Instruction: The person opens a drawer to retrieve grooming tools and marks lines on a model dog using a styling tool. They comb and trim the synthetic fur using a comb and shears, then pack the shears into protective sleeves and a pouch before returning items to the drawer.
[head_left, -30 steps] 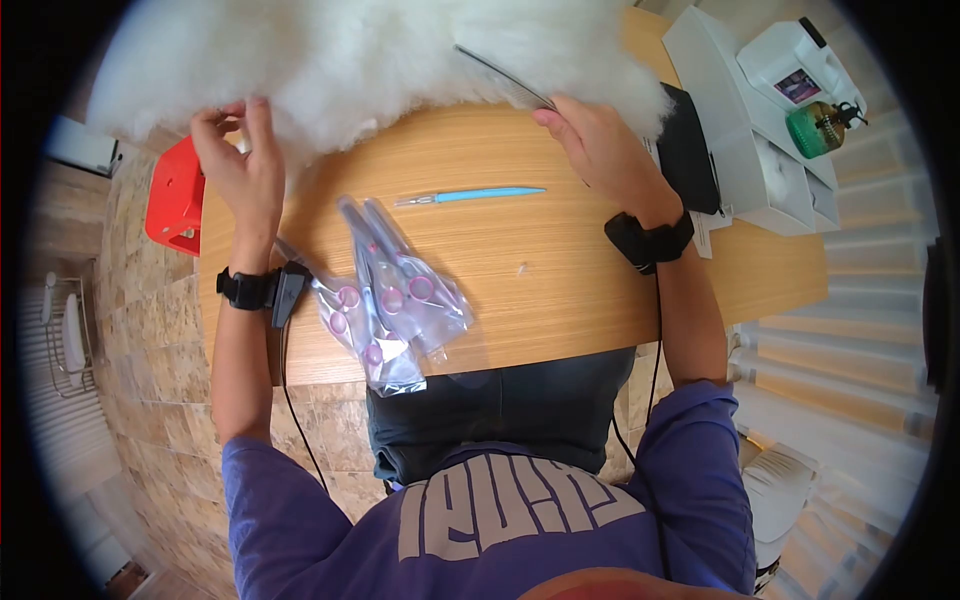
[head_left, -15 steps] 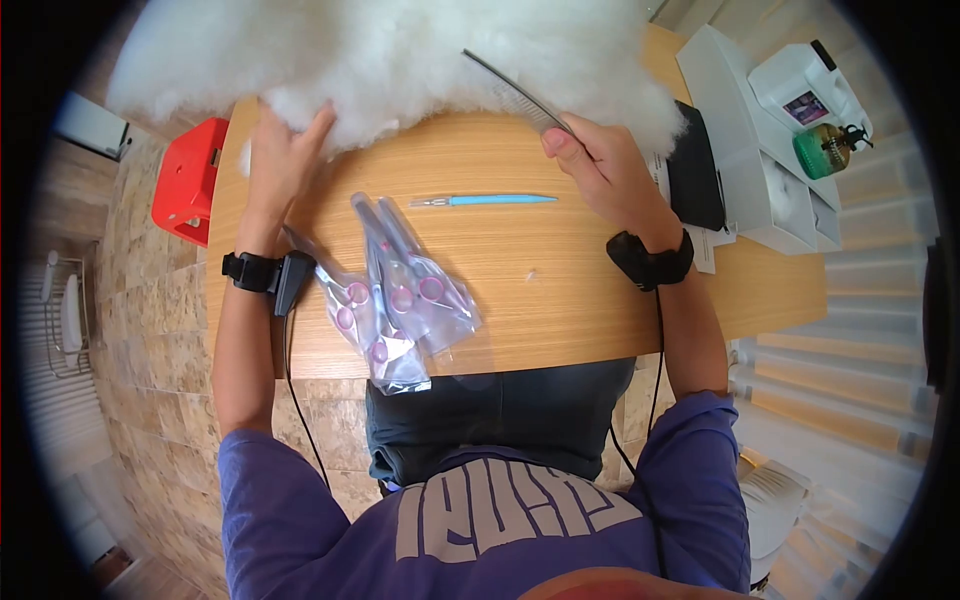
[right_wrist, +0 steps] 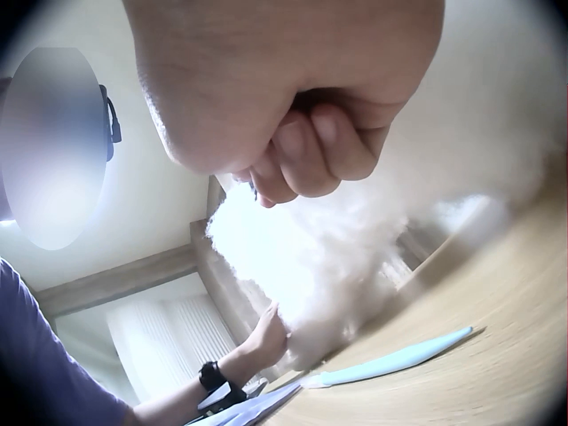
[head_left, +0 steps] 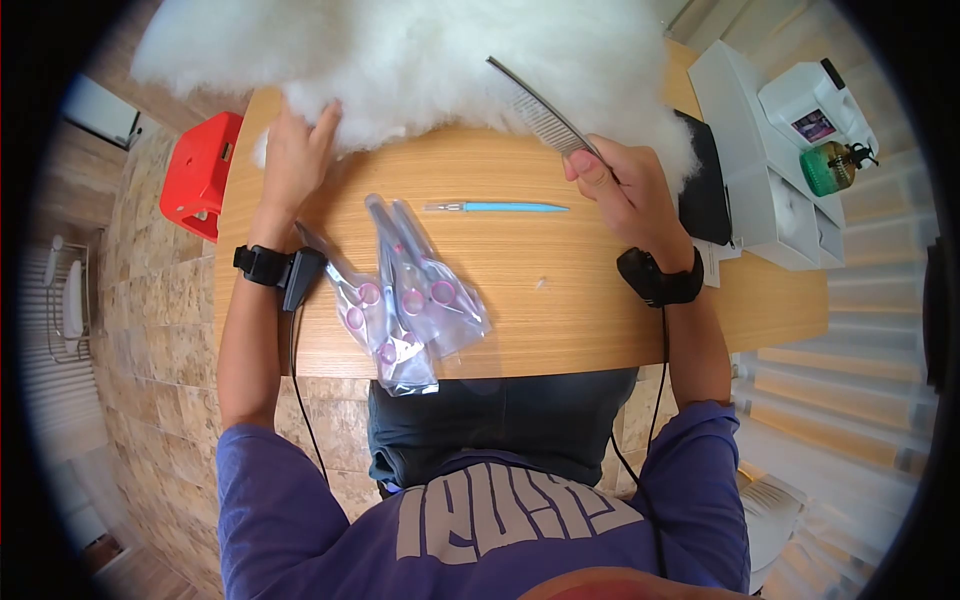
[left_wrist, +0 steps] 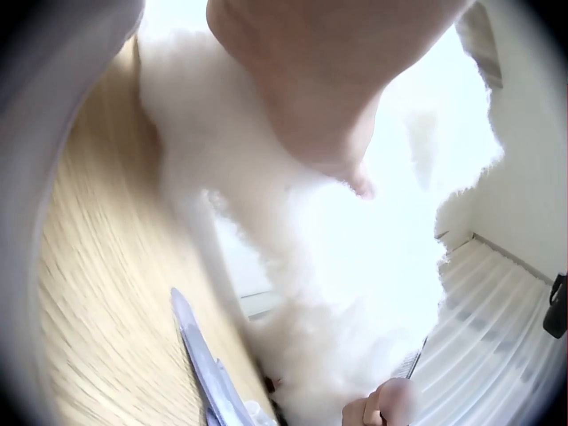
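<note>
A large mass of fluffy white fur (head_left: pixel 400 70) covers the far side of the wooden table. My left hand (head_left: pixel 292 160) rests against its near left edge, thumb held apart and fingertips partly sunk in the fluff. My right hand (head_left: pixel 632 190) grips a metal comb (head_left: pixel 545 110) by one end. The comb slants up and left over the fur, its teeth toward the fluff. In the right wrist view the fingers (right_wrist: pixel 311 151) of that hand are curled, and most of the comb is hidden.
A light-blue craft-knife-like tool (head_left: pixel 510 207) and several pink-handled scissors in clear sleeves (head_left: pixel 410 300) lie on the table. A red stool (head_left: pixel 200 175) stands at left. At right are a black case (head_left: pixel 702 180), a white drawer unit (head_left: pixel 745 130), a white jug (head_left: pixel 815 105) and a green spray bottle (head_left: pixel 828 168).
My left hand has gone from raised, bent fingers to lying against the fur with the thumb apart. My right hand and the comb have drawn back slightly toward me, the comb tilting steeper.
</note>
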`<action>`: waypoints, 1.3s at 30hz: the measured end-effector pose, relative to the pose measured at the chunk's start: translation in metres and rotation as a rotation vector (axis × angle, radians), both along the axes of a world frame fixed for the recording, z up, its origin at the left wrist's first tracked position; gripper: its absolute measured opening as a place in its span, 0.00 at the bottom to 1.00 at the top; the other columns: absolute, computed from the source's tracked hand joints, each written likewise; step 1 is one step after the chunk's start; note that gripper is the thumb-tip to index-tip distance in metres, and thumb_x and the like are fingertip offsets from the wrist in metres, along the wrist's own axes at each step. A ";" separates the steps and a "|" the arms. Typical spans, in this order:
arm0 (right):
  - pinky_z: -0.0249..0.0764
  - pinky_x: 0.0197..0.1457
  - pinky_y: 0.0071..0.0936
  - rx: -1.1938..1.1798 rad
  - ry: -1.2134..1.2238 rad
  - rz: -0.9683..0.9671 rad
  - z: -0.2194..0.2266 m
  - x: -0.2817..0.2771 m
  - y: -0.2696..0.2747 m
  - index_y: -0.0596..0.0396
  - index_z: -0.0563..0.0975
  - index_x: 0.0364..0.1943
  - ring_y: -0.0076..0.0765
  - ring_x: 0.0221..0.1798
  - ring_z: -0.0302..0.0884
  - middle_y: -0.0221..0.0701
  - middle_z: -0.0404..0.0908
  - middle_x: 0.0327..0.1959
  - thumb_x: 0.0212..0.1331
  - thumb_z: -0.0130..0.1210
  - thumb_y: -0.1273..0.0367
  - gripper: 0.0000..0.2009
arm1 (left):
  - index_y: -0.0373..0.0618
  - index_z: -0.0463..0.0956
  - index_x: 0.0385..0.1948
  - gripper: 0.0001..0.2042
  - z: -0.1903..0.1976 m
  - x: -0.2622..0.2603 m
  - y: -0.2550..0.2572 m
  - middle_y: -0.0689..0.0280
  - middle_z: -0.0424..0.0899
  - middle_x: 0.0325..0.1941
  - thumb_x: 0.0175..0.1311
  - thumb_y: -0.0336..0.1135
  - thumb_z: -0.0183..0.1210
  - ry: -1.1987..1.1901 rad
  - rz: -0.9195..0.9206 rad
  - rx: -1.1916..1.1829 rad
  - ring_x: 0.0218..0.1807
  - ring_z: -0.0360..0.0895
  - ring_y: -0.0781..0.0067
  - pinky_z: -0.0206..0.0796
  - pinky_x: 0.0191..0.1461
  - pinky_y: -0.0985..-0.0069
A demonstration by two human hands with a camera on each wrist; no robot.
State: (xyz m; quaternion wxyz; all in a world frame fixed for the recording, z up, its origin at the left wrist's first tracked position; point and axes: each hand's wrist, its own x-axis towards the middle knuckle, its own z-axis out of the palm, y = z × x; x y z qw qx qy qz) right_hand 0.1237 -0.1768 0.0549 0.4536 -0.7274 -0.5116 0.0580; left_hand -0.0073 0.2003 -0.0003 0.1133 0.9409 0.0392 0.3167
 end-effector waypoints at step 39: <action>0.63 0.29 0.33 -0.411 -0.012 0.197 -0.010 -0.002 0.014 0.60 0.80 0.33 0.32 0.22 0.65 0.38 0.74 0.21 0.73 0.55 0.62 0.15 | 0.34 0.74 0.50 0.16 0.015 0.004 -0.017 0.46 0.86 0.44 0.72 0.39 0.60 0.037 0.095 -0.407 0.47 0.83 0.45 0.72 0.52 0.60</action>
